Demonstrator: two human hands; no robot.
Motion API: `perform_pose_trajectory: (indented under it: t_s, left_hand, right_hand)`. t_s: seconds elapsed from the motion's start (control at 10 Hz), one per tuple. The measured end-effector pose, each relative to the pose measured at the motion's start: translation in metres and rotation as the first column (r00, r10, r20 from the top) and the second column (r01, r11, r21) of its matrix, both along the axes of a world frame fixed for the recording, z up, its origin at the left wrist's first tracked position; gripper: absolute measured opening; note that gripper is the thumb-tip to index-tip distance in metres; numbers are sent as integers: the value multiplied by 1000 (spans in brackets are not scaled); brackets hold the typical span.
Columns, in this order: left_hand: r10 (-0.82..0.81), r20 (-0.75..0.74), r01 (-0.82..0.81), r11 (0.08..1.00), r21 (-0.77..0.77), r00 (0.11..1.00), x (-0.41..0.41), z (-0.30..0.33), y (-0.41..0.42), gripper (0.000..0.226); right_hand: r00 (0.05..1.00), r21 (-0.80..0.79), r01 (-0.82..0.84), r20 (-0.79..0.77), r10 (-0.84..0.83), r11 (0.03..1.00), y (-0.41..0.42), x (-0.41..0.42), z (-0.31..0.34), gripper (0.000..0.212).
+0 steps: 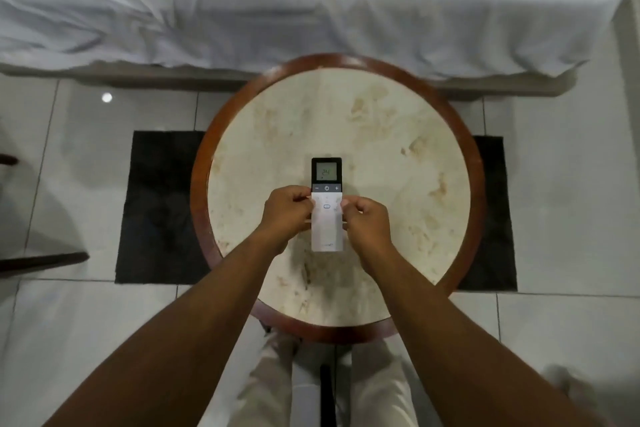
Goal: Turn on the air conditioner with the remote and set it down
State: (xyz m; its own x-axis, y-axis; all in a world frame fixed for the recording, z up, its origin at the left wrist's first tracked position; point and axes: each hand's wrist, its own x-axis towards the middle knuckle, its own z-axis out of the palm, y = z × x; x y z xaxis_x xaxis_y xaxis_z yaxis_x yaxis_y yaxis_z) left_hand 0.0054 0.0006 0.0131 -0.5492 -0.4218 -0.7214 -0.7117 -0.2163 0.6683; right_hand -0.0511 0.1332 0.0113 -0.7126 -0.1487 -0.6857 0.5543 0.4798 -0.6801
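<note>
A white air-conditioner remote (326,218) with a black top and a lit display reading 24 lies lengthwise over the middle of a round marble table (381,135). My left hand (287,210) pinches its left edge and my right hand (365,218) pinches its right edge, both with curled fingers around the remote's middle. The remote's display end points away from me. I cannot tell whether it rests on the tabletop or hovers just above it. No air conditioner is in view.
The table has a dark red wooden rim (201,184) and stands on a black mat (156,208) over white floor tiles. A bed with a rumpled white sheet (242,10) runs along the far side. Dark furniture edges (41,260) show at the left.
</note>
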Motion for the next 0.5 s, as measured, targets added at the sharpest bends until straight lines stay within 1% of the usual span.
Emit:
perform_pose_trajectory:
  t_s: [0.1,0.2,0.4,0.5]
  left_hand:
    - [-12,44,12,1000,-14,999,8,-35,6,32]
    - [-35,60,37,999,-32,998,11,-52,9,32]
    - [-52,41,54,997,-46,998,13,-61,11,32]
    - [-130,105,144,980,-139,986,15,-53,10,29]
  right_hand:
    - [998,35,-58,5,58,998,2,7,-31,27]
    - [995,64,-97,-7,98,993,2,10,-44,27]
    - [994,63,-107,-2,107,992,2,13,-55,30]
    - [990,98,-140,-8,142,985,2,12,-44,28]
